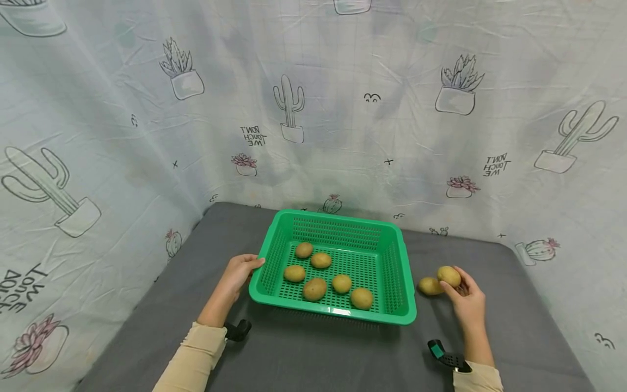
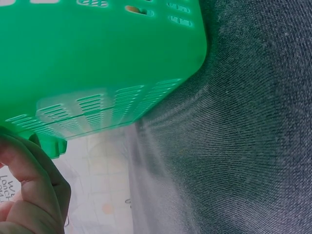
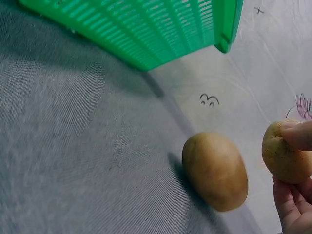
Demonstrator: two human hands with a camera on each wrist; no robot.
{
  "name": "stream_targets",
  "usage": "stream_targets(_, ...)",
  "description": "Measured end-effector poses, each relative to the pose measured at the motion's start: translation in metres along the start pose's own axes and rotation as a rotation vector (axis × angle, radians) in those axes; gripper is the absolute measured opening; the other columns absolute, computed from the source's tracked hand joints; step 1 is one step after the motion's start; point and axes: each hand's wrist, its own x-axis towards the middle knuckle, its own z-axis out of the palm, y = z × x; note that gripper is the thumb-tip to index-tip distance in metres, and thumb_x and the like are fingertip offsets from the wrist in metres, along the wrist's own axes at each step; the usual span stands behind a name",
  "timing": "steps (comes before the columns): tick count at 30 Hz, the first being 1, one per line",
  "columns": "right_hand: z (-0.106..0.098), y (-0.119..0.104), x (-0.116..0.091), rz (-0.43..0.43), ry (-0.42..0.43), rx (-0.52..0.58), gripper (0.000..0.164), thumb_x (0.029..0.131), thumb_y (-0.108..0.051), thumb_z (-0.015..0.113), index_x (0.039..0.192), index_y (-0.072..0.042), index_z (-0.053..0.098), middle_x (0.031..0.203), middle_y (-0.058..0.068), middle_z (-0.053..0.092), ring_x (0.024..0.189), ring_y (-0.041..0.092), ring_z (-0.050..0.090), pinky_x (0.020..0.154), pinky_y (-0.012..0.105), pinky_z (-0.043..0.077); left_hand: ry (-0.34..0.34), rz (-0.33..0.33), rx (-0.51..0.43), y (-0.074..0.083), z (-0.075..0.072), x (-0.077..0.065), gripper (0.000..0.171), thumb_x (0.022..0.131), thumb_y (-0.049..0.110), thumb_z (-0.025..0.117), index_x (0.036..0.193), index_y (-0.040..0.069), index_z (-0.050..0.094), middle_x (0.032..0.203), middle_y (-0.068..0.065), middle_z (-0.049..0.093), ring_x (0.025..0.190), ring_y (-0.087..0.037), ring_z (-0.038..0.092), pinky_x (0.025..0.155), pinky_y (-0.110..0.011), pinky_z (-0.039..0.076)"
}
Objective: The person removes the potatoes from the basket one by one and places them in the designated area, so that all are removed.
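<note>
A green plastic basket with slotted walls stands on the grey cloth, and several potatoes lie spread over its floor. At the basket's left rim my left hand grips the edge, thumb on top and fingers curled under; the left wrist view shows those fingers beneath the rim. To the right of the basket my right hand pinches a potato between thumb and fingers. A second potato lies on the cloth just left of the held one, near the basket's right side.
Grey cloth covers the table. A pale curtain printed with cacti and potted plants hangs behind and along both sides. Each wrist wears a black strap mount, below tan sleeves.
</note>
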Motion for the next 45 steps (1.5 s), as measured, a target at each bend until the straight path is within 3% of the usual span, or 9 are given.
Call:
stream_targets(9, -0.004, 0.016, 0.003, 0.071, 0.115, 0.085, 0.053, 0.082, 0.001, 0.071, 0.131, 0.007, 0.051, 0.096, -0.025, 0.054, 0.088, -0.014, 0.054, 0.073, 0.001, 0.04, -0.004, -0.012, -0.009, 0.002, 0.001, -0.001, 0.036, 0.096, 0.022, 0.056, 0.122, -0.003, 0.059, 0.062, 0.002, 0.049, 0.052, -0.013, 0.038, 0.055, -0.028, 0.039)
stream_targets(15, -0.004, 0.026, 0.004, 0.118, 0.154, 0.109, 0.057, 0.083, -0.001, 0.071, 0.135, 0.008, 0.047, 0.1, -0.019, 0.051, 0.096, -0.01, 0.051, 0.078, 0.002, 0.039, 0.0, -0.013, -0.01, 0.003, 0.0, -0.002, 0.036, 0.096, 0.022, 0.056, 0.123, -0.003, 0.058, 0.065, 0.002, 0.052, 0.052, -0.011, 0.04, 0.057, -0.029, 0.041)
stream_targets(19, -0.006, 0.033, 0.004, 0.149, 0.163, 0.071, 0.058, 0.085, -0.002, 0.069, 0.137, 0.006, 0.046, 0.106, -0.013, 0.05, 0.1, -0.008, 0.05, 0.079, 0.001, 0.038, 0.0, -0.018, -0.012, 0.003, 0.001, -0.002, 0.036, 0.096, 0.022, 0.056, 0.122, -0.003, 0.059, 0.064, 0.002, 0.053, 0.052, -0.011, 0.04, 0.057, -0.028, 0.041)
stream_targets(28, -0.007, 0.036, 0.002, 0.157, 0.156, -0.05, 0.056, 0.087, -0.006, 0.067, 0.138, 0.003, 0.045, 0.128, 0.022, 0.049, 0.095, -0.012, 0.045, 0.075, -0.001, 0.035, 0.0, -0.022, -0.005, 0.003, 0.001, -0.003, 0.037, 0.096, 0.022, 0.056, 0.123, -0.003, 0.058, 0.062, 0.003, 0.05, 0.051, -0.011, 0.039, 0.057, -0.028, 0.04)
stream_targets(38, -0.007, 0.039, 0.004, 0.122, 0.141, -0.183, 0.056, 0.088, -0.011, 0.067, 0.138, 0.003, 0.046, 0.125, 0.029, 0.054, 0.079, -0.02, 0.038, 0.069, -0.003, 0.031, 0.005, -0.016, -0.019, 0.003, 0.0, -0.002, 0.036, 0.097, 0.022, 0.055, 0.121, -0.003, 0.058, 0.064, 0.004, 0.052, 0.052, -0.01, 0.041, 0.057, -0.028, 0.041)
stream_targets(41, -0.008, 0.039, 0.002, 0.121, 0.136, -0.248, 0.056, 0.088, -0.014, 0.067, 0.138, 0.002, 0.046, 0.127, 0.03, 0.051, 0.086, -0.008, 0.047, 0.069, -0.001, 0.03, 0.004, -0.014, -0.015, 0.003, 0.0, -0.003, 0.037, 0.097, 0.023, 0.055, 0.121, -0.004, 0.058, 0.064, 0.004, 0.051, 0.052, -0.01, 0.04, 0.057, -0.028, 0.04)
stream_targets(45, -0.007, 0.037, 0.0, 0.111, 0.15, -0.299, 0.056, 0.088, -0.012, 0.067, 0.137, 0.003, 0.046, 0.127, 0.03, 0.049, 0.103, 0.026, 0.054, 0.073, 0.006, 0.03, 0.003, -0.012, -0.014, 0.003, 0.0, -0.003, 0.039, 0.096, 0.025, 0.056, 0.121, -0.005, 0.057, 0.066, 0.004, 0.054, 0.053, -0.009, 0.042, 0.057, -0.028, 0.041)
